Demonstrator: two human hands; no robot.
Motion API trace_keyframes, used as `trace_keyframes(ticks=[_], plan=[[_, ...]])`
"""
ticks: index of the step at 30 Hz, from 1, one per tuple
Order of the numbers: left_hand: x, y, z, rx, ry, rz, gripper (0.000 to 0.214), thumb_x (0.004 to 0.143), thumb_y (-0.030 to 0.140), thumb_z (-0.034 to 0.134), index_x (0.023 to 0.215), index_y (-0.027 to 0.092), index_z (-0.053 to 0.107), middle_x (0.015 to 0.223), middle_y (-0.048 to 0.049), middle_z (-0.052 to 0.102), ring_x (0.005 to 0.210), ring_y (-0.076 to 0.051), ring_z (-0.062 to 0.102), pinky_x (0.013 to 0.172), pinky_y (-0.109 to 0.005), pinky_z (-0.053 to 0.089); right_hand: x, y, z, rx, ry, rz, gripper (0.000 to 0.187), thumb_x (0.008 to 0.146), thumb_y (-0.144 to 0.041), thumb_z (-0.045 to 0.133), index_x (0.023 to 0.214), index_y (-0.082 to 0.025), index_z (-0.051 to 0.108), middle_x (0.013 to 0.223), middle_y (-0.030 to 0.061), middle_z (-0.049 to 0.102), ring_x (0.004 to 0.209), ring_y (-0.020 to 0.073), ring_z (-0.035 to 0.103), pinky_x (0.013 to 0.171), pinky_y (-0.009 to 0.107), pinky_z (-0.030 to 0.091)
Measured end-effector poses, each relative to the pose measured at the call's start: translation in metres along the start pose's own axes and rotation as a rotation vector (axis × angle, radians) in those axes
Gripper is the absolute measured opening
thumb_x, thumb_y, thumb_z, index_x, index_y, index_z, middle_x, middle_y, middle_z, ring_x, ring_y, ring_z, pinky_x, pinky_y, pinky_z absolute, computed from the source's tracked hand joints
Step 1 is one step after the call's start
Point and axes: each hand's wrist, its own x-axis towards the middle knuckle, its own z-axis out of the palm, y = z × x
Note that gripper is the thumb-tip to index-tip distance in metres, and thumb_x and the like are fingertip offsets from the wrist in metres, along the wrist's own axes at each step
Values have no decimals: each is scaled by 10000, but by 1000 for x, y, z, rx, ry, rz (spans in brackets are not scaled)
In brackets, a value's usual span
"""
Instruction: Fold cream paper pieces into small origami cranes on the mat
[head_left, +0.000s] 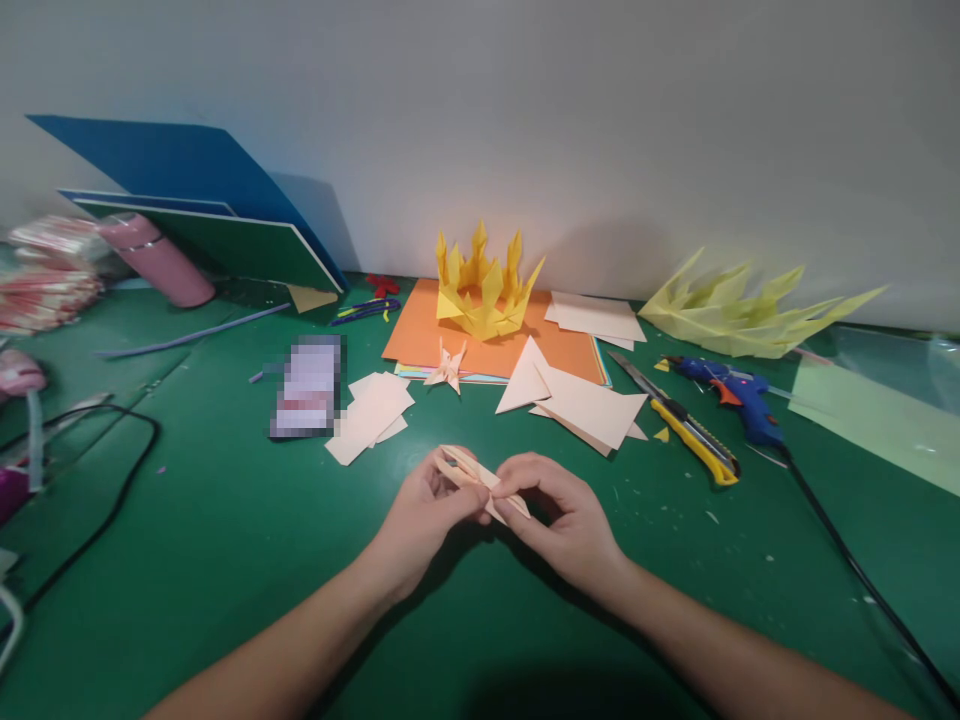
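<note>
Between my two hands is a small piece of folded peach paper (472, 470), held just above the green table. My left hand (431, 510) pinches its left part, with the thumb lying on top. My right hand (559, 515) grips the right end between thumb and fingers. Some of the folds are hidden behind my fingers. Beyond my hands lie a finished-looking peach origami piece (448, 367) with pointed arms, a folded peach triangle (527, 378) and loose peach paper sheets (592, 405). More peach slips (373, 412) are stacked to the left.
A yellow paper crown (487, 300) stands on orange sheets (412, 325). At right are a yellow utility knife (694, 440), a blue glue gun (739, 395) with a black cord, and a pale yellow paper crown (757, 315). At left are a blurred-out rectangle (307, 385) and a pink bottle (161, 260).
</note>
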Motion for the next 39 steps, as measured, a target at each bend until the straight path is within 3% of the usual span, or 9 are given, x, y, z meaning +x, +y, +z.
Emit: trace_keyframes(ticks=[8, 13, 17, 20, 23, 34, 39], plan=[[2, -5, -2, 4, 7, 40, 267, 636, 236, 739, 761, 160, 515, 652, 36, 584, 612, -83, 533, 621, -210, 431, 1, -4, -2, 33, -20, 66, 10, 796, -209, 604, 804, -209, 598, 726, 19, 622, 653, 136, 607, 600, 248, 497], [4, -4, -2, 21, 30, 87, 344, 602, 257, 780, 826, 166, 536, 730, 21, 617, 664, -100, 570, 636, -219, 456, 2, -7, -7, 93, -47, 110, 231, 842, -412, 552, 825, -197, 635, 768, 47, 654, 696, 160, 619, 627, 266, 498], [5, -6, -3, 53, 24, 130, 332, 595, 249, 787, 790, 165, 533, 706, 31, 612, 665, -93, 572, 648, -217, 468, 3, -8, -6, 62, -33, 240, 252, 853, -355, 538, 667, -191, 584, 600, -2, 585, 567, 128, 560, 565, 244, 465], [6, -7, -5, 71, 23, 151, 320, 607, 254, 780, 787, 168, 530, 694, 40, 600, 659, -87, 567, 640, -210, 465, 2, -5, -2, 83, 8, 280, 138, 801, -304, 593, 725, -201, 542, 652, -14, 562, 573, 117, 548, 544, 230, 460], [5, -8, -6, 100, 20, 147, 312, 626, 268, 768, 815, 174, 539, 721, 31, 608, 680, -99, 574, 646, -222, 466, 1, -2, 1, 159, 43, 321, 191, 758, -291, 630, 798, -222, 456, 667, -38, 522, 570, 105, 535, 528, 215, 451], [5, -7, -5, 57, 10, 30, 358, 586, 278, 794, 830, 153, 563, 718, 19, 622, 681, -93, 576, 681, -221, 456, 2, -3, 0, 308, -77, 386, 265, 786, -318, 607, 902, -242, 381, 697, -58, 448, 612, 97, 487, 593, 226, 433], [5, -7, -5, 27, -11, 9, 366, 571, 266, 805, 816, 152, 558, 698, 23, 626, 661, -94, 584, 663, -219, 461, 2, -6, 0, 299, -84, 384, 252, 795, -351, 600, 855, -240, 381, 714, -56, 402, 600, 93, 439, 568, 216, 402]])
